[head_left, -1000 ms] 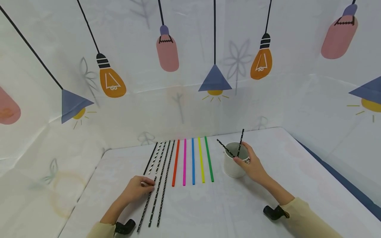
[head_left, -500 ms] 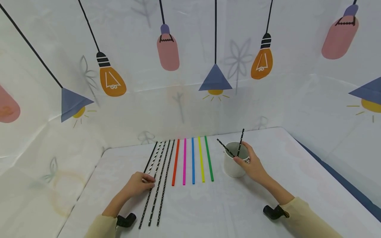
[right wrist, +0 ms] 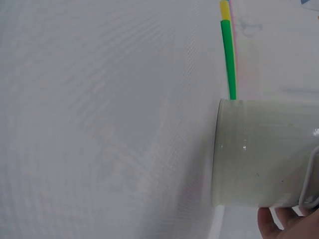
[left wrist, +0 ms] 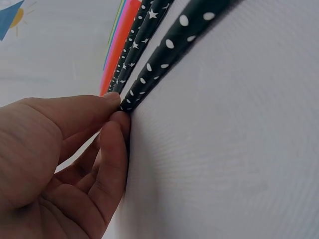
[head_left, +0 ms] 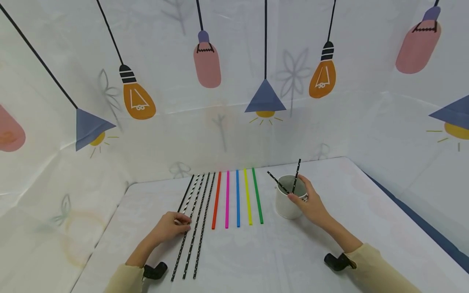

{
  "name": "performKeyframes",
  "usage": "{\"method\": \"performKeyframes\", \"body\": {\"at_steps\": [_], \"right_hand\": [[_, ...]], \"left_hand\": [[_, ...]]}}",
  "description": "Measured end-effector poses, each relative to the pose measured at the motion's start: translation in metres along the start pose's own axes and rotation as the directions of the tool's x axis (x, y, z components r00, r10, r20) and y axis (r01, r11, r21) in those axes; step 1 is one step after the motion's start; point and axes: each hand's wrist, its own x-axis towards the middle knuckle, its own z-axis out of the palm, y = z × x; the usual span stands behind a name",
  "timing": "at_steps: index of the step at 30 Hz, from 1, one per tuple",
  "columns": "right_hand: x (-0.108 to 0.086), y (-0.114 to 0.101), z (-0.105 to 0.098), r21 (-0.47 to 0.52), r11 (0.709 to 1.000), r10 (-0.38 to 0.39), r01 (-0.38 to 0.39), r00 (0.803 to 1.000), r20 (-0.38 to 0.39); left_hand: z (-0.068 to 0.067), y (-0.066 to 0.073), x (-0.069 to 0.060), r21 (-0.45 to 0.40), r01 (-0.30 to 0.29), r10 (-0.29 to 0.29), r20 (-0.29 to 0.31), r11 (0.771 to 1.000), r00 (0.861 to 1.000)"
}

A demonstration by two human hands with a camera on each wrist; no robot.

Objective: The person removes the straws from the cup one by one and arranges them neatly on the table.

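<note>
Thumb and fingers of my left hand (head_left: 170, 227) pinch the far end of a black straw with white dots (head_left: 178, 256), lying lengthwise on the table. In the left wrist view this dotted straw (left wrist: 169, 45) runs up from the fingertips, beside a star-patterned black straw (left wrist: 144, 30). On the right, my right hand (head_left: 311, 203) holds a white mug (head_left: 287, 207) upright by its side and rim. Two black patterned straws (head_left: 296, 175) lean apart inside the mug. The right wrist view shows the mug (right wrist: 264, 154) from the side, with fingertips touching its lower edge in that view.
Further black and striped straws (head_left: 187, 195) lie in line at the left. Red (head_left: 216, 203), pink (head_left: 227, 203), blue (head_left: 237, 203), yellow (head_left: 248, 199) and green (head_left: 257, 199) straws lie between the hands. A lamp-printed white sheet (head_left: 234, 134) stands behind the table.
My left hand has slid the dotted straw slightly away from me and right, towards the far row, then stayed still. My right hand and the mug have not moved.
</note>
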Motion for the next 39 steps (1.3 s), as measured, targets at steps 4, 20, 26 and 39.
{"method": "performKeyframes", "body": {"at_steps": [4, 20, 26, 39], "right_hand": [[0.001, 0.0, -0.001, -0.003, 1.0, -0.005, 0.005, 1.0, -0.009], [-0.002, -0.001, 0.0, 0.023, 1.0, 0.003, -0.003, 1.0, -0.003], [-0.001, 0.0, 0.0, 0.024, 1.0, 0.008, -0.008, 1.0, 0.002], [-0.001, 0.001, 0.001, 0.036, 0.999, 0.012, -0.013, 1.0, 0.007]], "left_hand": [[-0.001, 0.001, 0.0, -0.008, -0.008, 0.008, -0.001, 1.0, 1.0], [-0.015, 0.025, 0.004, -0.105, -0.078, 0.074, -0.042, 0.991, 0.996], [-0.01, 0.066, 0.024, -0.139, -0.148, 0.149, -0.001, 0.979, 0.989], [0.045, 0.156, 0.085, -0.195, -0.239, 0.245, 0.008, 0.951, 0.97]]}}
